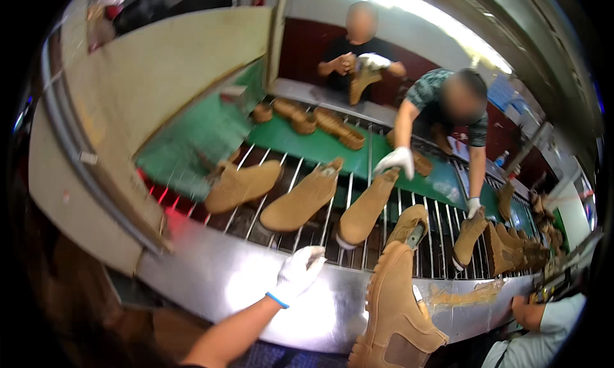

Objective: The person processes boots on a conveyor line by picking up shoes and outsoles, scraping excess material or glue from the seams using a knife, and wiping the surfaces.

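Observation:
My left hand (299, 277), in a white glove with a blue cuff, hovers over the metal edge (249, 281) of the conveyor. Its fingers are loosely apart with nothing in them. Close in front of me a tan suede ankle boot (391, 304) is held up, toe upward, its chunky lugged sole facing left. My right hand is almost wholly hidden behind that boot; only a small pale patch, perhaps its glove (418, 294), shows at the boot's right side. Beyond, tan boots without visible thick soles lie on the rollers: one left (240, 186), one mid-left (300, 198), one centre (366, 211).
A co-worker in a patterned shirt (425, 90) leans over the line, one gloved hand touching a boot (470, 239). Another person (359, 48) holds a tan sole. Loose soles (339, 130) lie on the green belt (272, 136). A beige housing (173, 67) stands left.

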Demonstrator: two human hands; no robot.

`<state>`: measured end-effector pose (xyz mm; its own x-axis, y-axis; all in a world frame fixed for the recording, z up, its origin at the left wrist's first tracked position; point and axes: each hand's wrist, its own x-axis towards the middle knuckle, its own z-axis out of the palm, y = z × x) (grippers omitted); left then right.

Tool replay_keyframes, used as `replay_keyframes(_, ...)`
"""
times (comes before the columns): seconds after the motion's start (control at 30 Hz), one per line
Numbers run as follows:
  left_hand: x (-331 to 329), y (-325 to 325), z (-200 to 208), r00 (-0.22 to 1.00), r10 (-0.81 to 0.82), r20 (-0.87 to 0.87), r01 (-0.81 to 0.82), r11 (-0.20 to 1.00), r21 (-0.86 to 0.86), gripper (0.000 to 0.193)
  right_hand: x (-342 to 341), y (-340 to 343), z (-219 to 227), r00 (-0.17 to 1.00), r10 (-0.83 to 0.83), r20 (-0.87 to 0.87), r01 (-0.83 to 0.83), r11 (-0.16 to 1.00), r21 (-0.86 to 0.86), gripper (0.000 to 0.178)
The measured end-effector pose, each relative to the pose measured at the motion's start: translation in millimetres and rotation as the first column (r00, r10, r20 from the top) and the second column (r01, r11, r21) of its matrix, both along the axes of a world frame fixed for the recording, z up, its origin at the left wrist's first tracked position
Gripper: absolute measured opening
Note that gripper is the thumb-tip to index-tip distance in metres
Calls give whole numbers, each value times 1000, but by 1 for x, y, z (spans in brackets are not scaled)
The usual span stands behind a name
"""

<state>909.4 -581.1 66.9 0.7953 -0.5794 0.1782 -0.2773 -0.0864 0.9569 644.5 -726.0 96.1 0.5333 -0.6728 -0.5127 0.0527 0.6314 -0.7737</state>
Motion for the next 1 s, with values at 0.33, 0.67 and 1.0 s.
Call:
replay_keyframes(0.33,16,-19,0,999,-9,30,9,1000,0,30,-105,-116,76,910,-398,-120,293,819,-494,47)
replay_keyframes(0.67,21,-6,5,998,-54,33,52,997,66,35,-253,-249,164,684,-729,27,453,396,-799,43)
replay_keyframes(1.0,23,-10,-2,994,-107,-4,107,989,102,38,-192,-357,106,813,-581,39,409,522,-749,39)
